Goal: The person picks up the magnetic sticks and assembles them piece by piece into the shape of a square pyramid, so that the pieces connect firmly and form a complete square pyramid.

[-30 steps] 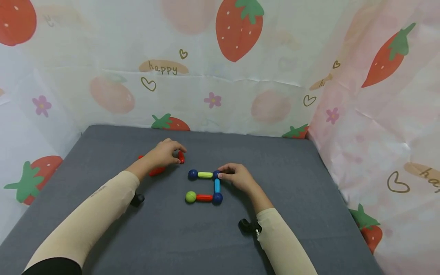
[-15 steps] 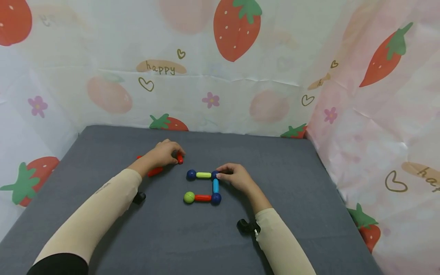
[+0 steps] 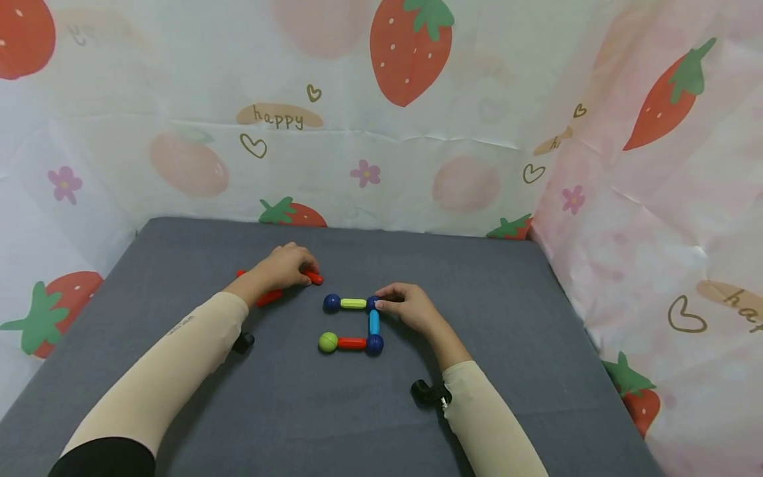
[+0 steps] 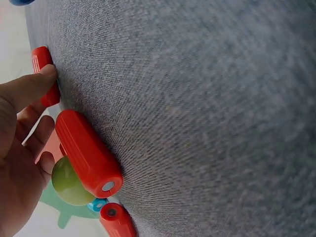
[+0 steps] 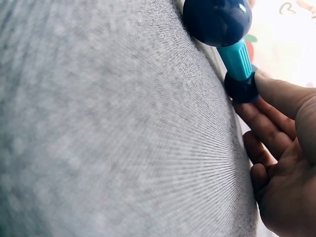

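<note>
"What does the left hand (image 3: 290, 266) hold?"
"Thumb and fingers pinch a short red rod (image 3: 314, 278); whether it touches the grey cloth (image 3: 298, 411), I cannot tell."
"And the right hand (image 3: 411, 305)?"
"It pinches a navy ball (image 3: 372, 303) at the far right corner of a three-sided figure."
"Trace that for me."
"From that ball, a yellow rod (image 3: 354, 303) runs left to a second navy ball (image 3: 331, 303). A light blue rod (image 3: 374, 322) comes nearer to a third navy ball (image 3: 374, 344); then a lower red rod (image 3: 352, 343) goes left to a green ball (image 3: 328, 342)."
"Near the left wrist?"
"More red rods (image 4: 89, 153), partly hidden from above, and another green ball (image 4: 71, 182)."
"Behind?"
"A strawberry-printed curtain (image 3: 357, 146)."
</note>
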{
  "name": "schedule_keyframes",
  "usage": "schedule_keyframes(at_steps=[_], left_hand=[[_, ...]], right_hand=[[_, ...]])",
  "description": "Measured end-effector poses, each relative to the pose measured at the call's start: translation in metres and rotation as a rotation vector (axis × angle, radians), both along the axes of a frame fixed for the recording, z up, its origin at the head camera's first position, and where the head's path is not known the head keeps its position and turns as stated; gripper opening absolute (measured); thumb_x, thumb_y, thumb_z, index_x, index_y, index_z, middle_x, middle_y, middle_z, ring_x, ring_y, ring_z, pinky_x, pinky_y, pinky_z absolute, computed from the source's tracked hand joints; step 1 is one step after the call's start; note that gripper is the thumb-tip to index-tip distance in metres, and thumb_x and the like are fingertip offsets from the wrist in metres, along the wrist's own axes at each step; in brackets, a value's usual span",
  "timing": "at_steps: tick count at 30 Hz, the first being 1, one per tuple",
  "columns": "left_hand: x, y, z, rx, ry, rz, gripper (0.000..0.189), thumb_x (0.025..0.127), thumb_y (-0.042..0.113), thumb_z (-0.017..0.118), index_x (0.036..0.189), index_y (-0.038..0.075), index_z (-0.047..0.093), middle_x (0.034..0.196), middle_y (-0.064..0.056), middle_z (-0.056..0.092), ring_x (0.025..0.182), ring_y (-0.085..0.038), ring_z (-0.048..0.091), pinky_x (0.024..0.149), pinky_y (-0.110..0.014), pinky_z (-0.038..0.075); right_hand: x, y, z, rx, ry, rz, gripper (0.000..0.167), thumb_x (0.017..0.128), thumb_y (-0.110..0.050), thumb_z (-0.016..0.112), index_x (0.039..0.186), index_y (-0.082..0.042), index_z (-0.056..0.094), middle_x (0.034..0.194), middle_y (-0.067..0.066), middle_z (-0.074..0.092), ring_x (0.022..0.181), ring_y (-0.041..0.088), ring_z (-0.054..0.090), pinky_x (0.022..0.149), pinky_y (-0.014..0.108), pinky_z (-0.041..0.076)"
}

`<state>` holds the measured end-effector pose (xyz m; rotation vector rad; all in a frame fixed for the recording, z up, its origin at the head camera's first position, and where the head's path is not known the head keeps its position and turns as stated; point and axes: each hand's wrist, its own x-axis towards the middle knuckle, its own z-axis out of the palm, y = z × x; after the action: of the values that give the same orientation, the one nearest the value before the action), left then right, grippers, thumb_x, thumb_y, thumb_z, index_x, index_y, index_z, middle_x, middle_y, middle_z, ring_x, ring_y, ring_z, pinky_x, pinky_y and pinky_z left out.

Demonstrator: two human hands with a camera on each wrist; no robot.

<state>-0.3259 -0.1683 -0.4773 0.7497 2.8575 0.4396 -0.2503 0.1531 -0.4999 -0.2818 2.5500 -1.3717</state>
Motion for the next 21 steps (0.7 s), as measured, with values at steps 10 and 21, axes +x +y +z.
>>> schedule_keyframes(at_steps=[10,21], left_hand=[[0.006,0.0,0.003,0.038,0.01,0.012,0.021,0.091,0.025,0.08,0.112,0.019,0.077,0.112,-0.003,0.069,0.103,-0.025,0.052,0.096,-0.049,0.04],[0.017,0.003,0.012,0.145,-0.036,0.075,0.021,0.093,0.026,0.078,0.113,0.018,0.077,0.103,-0.001,0.07,0.099,-0.024,0.054,0.088,-0.044,0.046]], right_hand=[[0.0,0.0,0.0,0.004,0.001,0.003,0.022,0.095,-0.031,0.076,0.115,-0.022,0.076,0.111,-0.003,0.073,0.094,0.017,0.061,0.074,0.032,0.049],[0.0,0.0,0.0,0.006,0.001,-0.005,0.022,0.094,-0.031,0.076,0.114,-0.022,0.077,0.111,-0.003,0.073,0.095,0.017,0.061,0.075,0.032,0.05]])
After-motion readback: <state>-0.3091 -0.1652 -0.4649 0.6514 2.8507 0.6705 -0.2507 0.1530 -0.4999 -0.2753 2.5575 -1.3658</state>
